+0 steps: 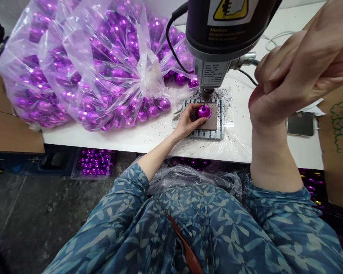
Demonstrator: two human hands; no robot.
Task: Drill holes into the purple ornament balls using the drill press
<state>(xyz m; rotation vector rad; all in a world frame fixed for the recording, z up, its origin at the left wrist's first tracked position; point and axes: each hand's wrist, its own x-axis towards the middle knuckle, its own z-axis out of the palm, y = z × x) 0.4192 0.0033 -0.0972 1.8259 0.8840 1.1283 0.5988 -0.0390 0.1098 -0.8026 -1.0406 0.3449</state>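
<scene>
Between the thumb and fingers of my left hand (186, 121) is a shiny purple faceted ball (205, 111), held on a small brown board (212, 123). The board lies on the slotted metal base (221, 131) of a bench drill press (214, 72). A thin drill bit comes down from the chuck (207, 93) to the top of the ball; whether it is inside the ball I cannot tell. My right hand (297, 68) is raised at the right of the press, closed around its feed lever (253, 61), most of which the fingers hide.
Large clear plastic bags (103, 68) full of purple balls fill the table's left side. Dark shavings litter the white tabletop (148, 137). A phone (300, 124) lies at the right beside a cardboard box (338, 137). Below the table edge stands a clear bin (94, 163) of purple balls.
</scene>
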